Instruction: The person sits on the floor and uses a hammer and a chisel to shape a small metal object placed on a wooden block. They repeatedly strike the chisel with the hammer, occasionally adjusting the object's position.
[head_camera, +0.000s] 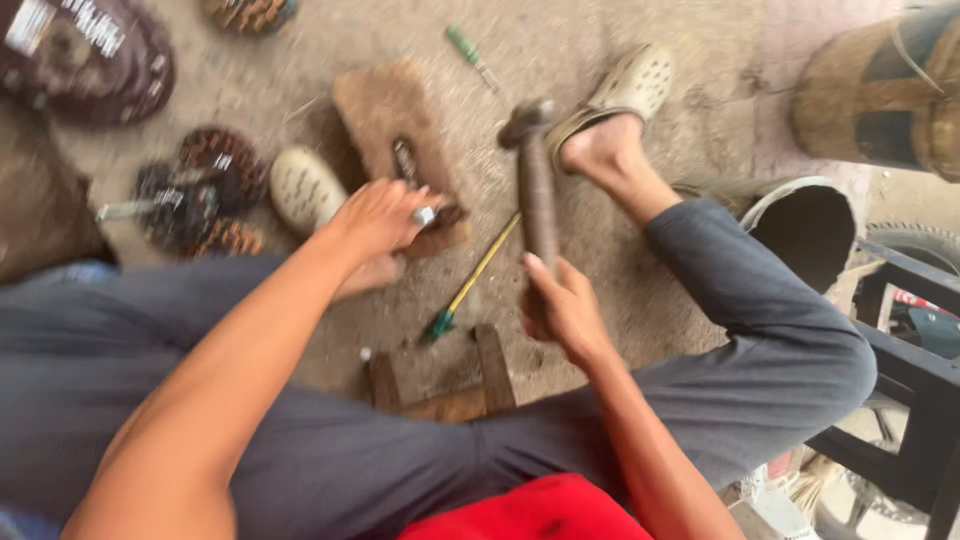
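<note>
Here, seen from above, a person in grey trousers (400, 440) and a red top (530, 510) sits low over a dusty concrete floor (640, 300), knees spread wide. The right hand (562, 305) is closed around the wooden handle of a hammer (535, 185), which stands nearly upright with its dark metal head at the top, raised above the floor and blurred. The left hand (380, 218) is closed on a small metal piece (425, 215), pinching it against the near end of a flat wooden block (390, 125) that lies on the floor just beyond the hand; what the piece is cannot be made out. A dark metal part (405, 160) rests on the block, just above the fingers.

Between the knees, a small wooden stool frame (450, 380) sits on the floor. Beside it a yellow-shafted screwdriver (475, 275) with a green handle lies at a slant between the two hands.

Farther out, the person's bare right foot (605, 150) is half out of a pale perforated clog (625, 90), and a second clog (303, 188) lies left of the block. A wound motor stator with copper coils (195, 195) sits to the left, another dark round part (85, 55) in the far left corner. A second green-handled screwdriver (470, 55) lies at the far side. At right stand a woven basket (885, 95), a cut grey bucket (800, 225) and a dark metal frame (915, 370).
</note>
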